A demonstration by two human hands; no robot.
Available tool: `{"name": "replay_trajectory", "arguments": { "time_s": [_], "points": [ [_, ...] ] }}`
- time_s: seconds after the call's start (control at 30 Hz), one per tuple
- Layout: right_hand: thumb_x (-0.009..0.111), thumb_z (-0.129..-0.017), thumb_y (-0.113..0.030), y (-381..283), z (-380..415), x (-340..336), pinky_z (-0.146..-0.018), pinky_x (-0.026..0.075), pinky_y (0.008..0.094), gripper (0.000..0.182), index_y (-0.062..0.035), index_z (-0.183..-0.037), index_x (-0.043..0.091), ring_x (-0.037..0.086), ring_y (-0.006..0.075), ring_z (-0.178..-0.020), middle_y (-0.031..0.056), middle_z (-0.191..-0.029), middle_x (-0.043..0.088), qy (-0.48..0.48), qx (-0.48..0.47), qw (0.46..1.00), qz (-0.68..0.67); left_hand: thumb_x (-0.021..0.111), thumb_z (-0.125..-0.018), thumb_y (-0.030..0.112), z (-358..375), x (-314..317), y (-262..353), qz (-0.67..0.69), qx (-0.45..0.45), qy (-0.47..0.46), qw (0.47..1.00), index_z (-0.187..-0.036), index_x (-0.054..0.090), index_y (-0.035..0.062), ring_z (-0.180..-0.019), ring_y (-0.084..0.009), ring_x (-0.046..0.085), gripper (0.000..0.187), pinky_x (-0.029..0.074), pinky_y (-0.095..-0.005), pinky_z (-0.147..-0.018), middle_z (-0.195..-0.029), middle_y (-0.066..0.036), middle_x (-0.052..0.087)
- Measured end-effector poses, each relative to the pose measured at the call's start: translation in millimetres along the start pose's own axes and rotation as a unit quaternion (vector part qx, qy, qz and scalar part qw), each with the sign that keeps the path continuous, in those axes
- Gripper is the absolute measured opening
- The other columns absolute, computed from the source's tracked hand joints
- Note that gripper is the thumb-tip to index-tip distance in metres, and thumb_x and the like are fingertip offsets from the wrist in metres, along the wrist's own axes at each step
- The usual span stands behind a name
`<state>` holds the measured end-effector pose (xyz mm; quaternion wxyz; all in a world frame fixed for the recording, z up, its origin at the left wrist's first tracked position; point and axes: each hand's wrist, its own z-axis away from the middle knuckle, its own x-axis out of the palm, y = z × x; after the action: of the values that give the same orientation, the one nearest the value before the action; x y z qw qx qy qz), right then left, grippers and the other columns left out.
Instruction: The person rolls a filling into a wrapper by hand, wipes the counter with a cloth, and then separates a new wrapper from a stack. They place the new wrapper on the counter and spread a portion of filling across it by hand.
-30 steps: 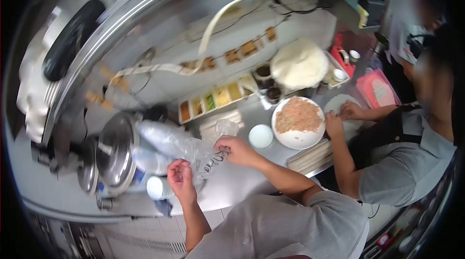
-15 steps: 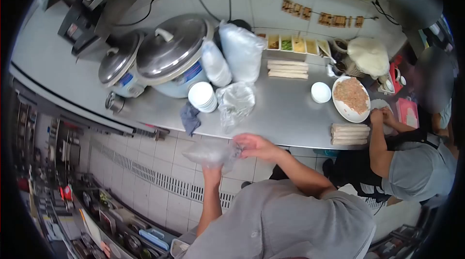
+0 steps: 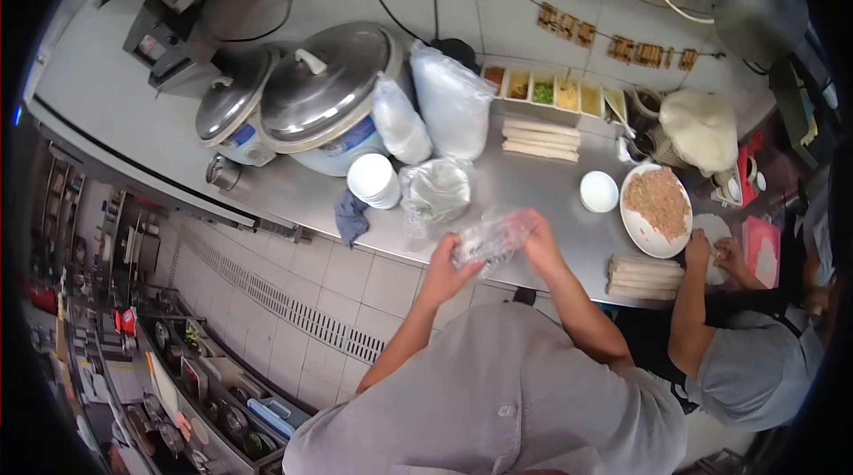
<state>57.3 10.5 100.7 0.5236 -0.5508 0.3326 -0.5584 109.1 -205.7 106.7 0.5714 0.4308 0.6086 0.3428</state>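
A crumpled clear plastic bag stretches between my two hands above the counter's front edge. My left hand grips its left end, with the thumb along the near side. The bag's right end is pinched in the fingers of my right hand, which are slightly blurred. Just behind my left hand, an open clear plastic bag stands on the steel counter. Next to it are a stack of white bowls and a dark cloth hanging over the edge.
Two lidded cookers and filled plastic bags stand at the back left. Pale rolls, condiment tubs, a white bowl and a plate of minced filling lie rightward. A co-worker handles dough at right.
Both my hands have moved right and up to the counter edge with the bag. The bag, earlier over my left hand, is now drawn out between both hands.
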Motion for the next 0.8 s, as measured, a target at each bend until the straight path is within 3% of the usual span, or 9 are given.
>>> {"name": "replay_trajectory", "arguments": {
  "time_s": [0.2, 0.27, 0.33, 0.4, 0.47, 0.53, 0.57, 0.67, 0.8],
  "points": [
    [0.061, -0.092, -0.003, -32, -21, -38, -0.075, 0.053, 0.0315, 0.016, -0.0039, -0.108, 0.063, 0.065, 0.0186, -0.09, 0.007, -0.1, 0.066, 0.037, -0.007, 0.974, -0.225, 0.092, -0.065, 0.025, -50, 1, 12, 0.028, -0.038, -0.048, 0.998, -0.142, 0.04, 0.0016, -0.102, -0.028, 0.057, 0.095, 0.048, -0.0349, -0.09, -0.113, -0.017, 0.055],
    [0.06, -0.092, -0.002, -36, -24, -35, -0.076, 0.054, 0.0321, 0.018, -0.004, -0.11, 0.062, 0.065, 0.0198, -0.091, 0.0078, -0.102, 0.065, 0.058, 0.014, 0.946, -0.317, 0.091, -0.065, 0.03, -64, 5, 28, -0.085, 0.048, -0.036, 0.995, -0.145, 0.035, 0.0015, -0.103, -0.0316, 0.057, 0.102, 0.048, -0.0364, -0.091, -0.117, -0.018, 0.055],
    [0.064, -0.09, -0.003, -24, -31, -32, -0.079, 0.054, 0.0324, 0.02, -0.0064, -0.109, 0.064, 0.065, 0.0199, -0.091, 0.0082, -0.099, 0.066, 0.056, -0.024, 0.936, -0.346, 0.086, -0.07, 0.028, -84, 6, 22, -0.162, 0.086, -0.106, 0.977, -0.123, 0.057, 0.0004, -0.092, -0.0326, 0.057, 0.067, 0.048, -0.0394, -0.084, -0.102, -0.016, 0.058],
    [0.065, -0.09, -0.006, -23, -35, -29, -0.08, 0.054, 0.0338, 0.022, -0.0068, -0.111, 0.063, 0.065, 0.0194, -0.093, 0.0073, -0.1, 0.066, 0.041, -0.01, 0.95, -0.31, 0.08, -0.075, 0.017, -97, 5, -8, -0.111, 0.1, -0.152, 0.977, -0.093, 0.068, -0.0004, -0.083, -0.0303, 0.057, 0.028, 0.047, -0.0408, -0.076, -0.088, -0.014, 0.056],
    [0.064, -0.091, -0.009, -19, -38, -18, -0.082, 0.054, 0.0362, 0.021, -0.0056, -0.112, 0.062, 0.065, 0.0211, -0.094, 0.0083, -0.101, 0.066, 0.091, -0.002, 0.985, -0.145, 0.076, -0.077, 0.009, -106, 4, -10, -0.058, 0.078, -0.172, 0.98, -0.106, 0.065, 0.0, -0.091, -0.0266, 0.061, 0.033, 0.049, -0.0383, -0.081, -0.097, -0.012, 0.061],
    [0.062, -0.092, -0.01, -5, -42, 5, -0.078, 0.053, 0.0375, 0.017, -0.0058, -0.108, 0.063, 0.065, 0.0214, -0.091, 0.0099, -0.096, 0.066, 0.133, -0.084, 0.987, 0.032, 0.072, -0.079, 0.004, -108, 11, 9, 0.366, -0.141, -0.075, 0.917, -0.118, 0.059, 0.001, -0.102, -0.0218, 0.061, 0.042, 0.05, -0.0352, -0.089, -0.11, -0.01, 0.063],
    [0.061, -0.093, -0.011, 3, -44, 12, -0.074, 0.052, 0.0387, 0.013, -0.0059, -0.105, 0.064, 0.064, 0.0217, -0.087, 0.0114, -0.091, 0.065, 0.138, -0.148, 0.955, 0.216, 0.073, -0.083, 0.005, -111, 15, 12, 0.38, -0.078, -0.138, 0.911, -0.128, 0.05, -0.0001, -0.109, -0.0193, 0.06, 0.05, 0.049, -0.034, -0.095, -0.119, -0.01, 0.063],
    [0.06, -0.094, -0.012, 21, -53, 35, -0.075, 0.051, 0.0386, 0.013, -0.0039, -0.104, 0.063, 0.063, 0.0233, -0.093, 0.0128, -0.091, 0.065, 0.197, -0.283, 0.859, 0.378, 0.072, -0.087, 0.009, -124, 34, -4, 0.2, -0.075, -0.189, 0.959, -0.128, 0.05, -0.0025, -0.104, -0.0181, 0.062, 0.048, 0.051, -0.0334, -0.091, -0.116, -0.01, 0.063],
    [0.065, -0.091, -0.014, -34, -35, 28, -0.075, 0.053, 0.0375, 0.024, -0.0011, -0.112, 0.064, 0.062, 0.0268, -0.096, 0.0155, -0.105, 0.064, 0.045, -0.157, 0.952, 0.26, 0.066, -0.092, 0.011, -149, 42, -23, 0.362, -0.195, -0.086, 0.908, -0.123, 0.053, -0.0027, -0.101, -0.0203, 0.063, 0.037, 0.054, -0.0335, -0.084, -0.112, -0.012, 0.064]
  ]
}}
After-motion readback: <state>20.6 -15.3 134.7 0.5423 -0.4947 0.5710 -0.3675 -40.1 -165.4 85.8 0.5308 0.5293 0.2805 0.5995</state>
